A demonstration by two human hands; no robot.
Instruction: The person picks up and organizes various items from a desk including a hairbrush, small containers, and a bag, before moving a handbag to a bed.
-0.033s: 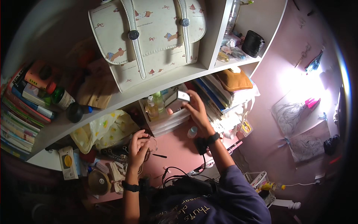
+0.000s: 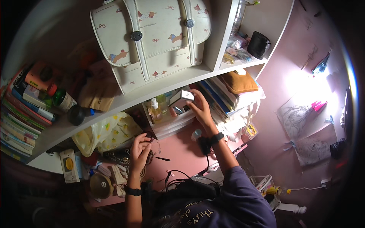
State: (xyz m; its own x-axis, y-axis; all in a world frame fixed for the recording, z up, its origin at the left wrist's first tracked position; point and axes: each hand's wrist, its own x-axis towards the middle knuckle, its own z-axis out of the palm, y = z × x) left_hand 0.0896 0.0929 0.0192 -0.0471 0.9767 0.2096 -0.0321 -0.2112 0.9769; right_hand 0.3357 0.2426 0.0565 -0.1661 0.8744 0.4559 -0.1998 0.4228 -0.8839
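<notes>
Indoors, gripping a small box [image 2: 178,101] with a pale top and dark edges in the right hand [image 2: 200,108], at the top of a white drawer unit [image 2: 173,130], near a pump bottle [image 2: 155,111]; impossible to tell whether touching the unit. Holding the left hand [image 2: 140,149] over the pink surface [image 2: 176,154], fingers loosely curled, just beside a small dark round object [image 2: 150,136], too unclear to tell whether grasped. Wearing black wristbands [image 2: 133,190], facing a cream dog-print satchel [image 2: 152,41] on a white shelf [image 2: 152,89].
</notes>
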